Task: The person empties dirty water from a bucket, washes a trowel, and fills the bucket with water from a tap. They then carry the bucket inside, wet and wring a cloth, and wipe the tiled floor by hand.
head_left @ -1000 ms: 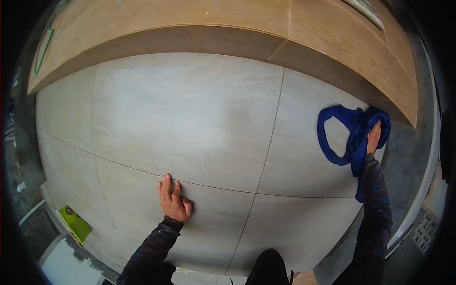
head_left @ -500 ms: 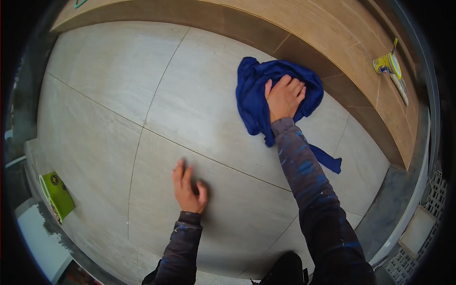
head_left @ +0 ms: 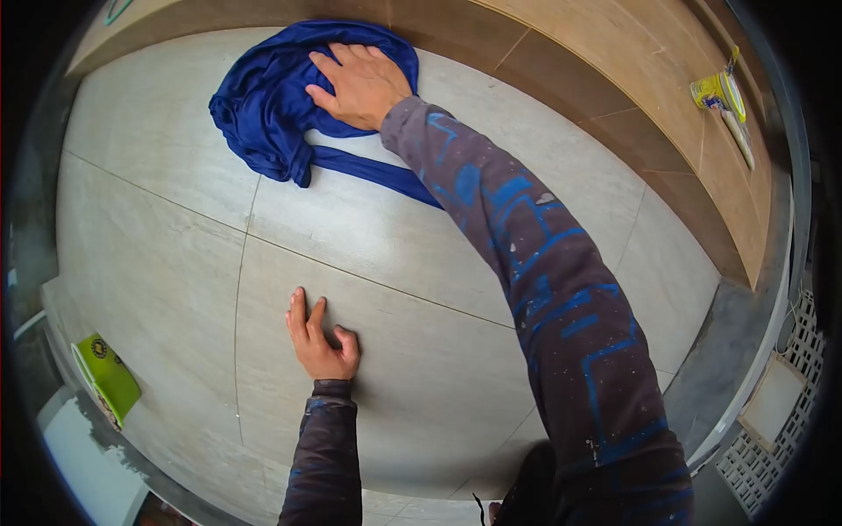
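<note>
A bunched dark blue cloth point(head_left: 272, 110) lies on the pale tiled floor point(head_left: 386, 351), against the base of the wooden step. My right hand point(head_left: 361, 85) rests flat on top of it with the fingers spread, and a strip of the cloth trails to the right beneath my forearm. Lower and left of centre, my left hand point(head_left: 323, 337) rests on the bare tile, fingers apart and nothing in them.
The brown step point(head_left: 605, 66) curves along the top and right. On it stand a yellow can point(head_left: 719, 95) and a pale tool point(head_left: 738, 140). A green packet point(head_left: 110, 373) sits at the lower left. A perforated grey panel point(head_left: 802, 351) is at the far right.
My right hand and the blue cloth have travelled from the far right, along the step, to the upper left. My left hand has stayed on the floor; the view has shifted.
</note>
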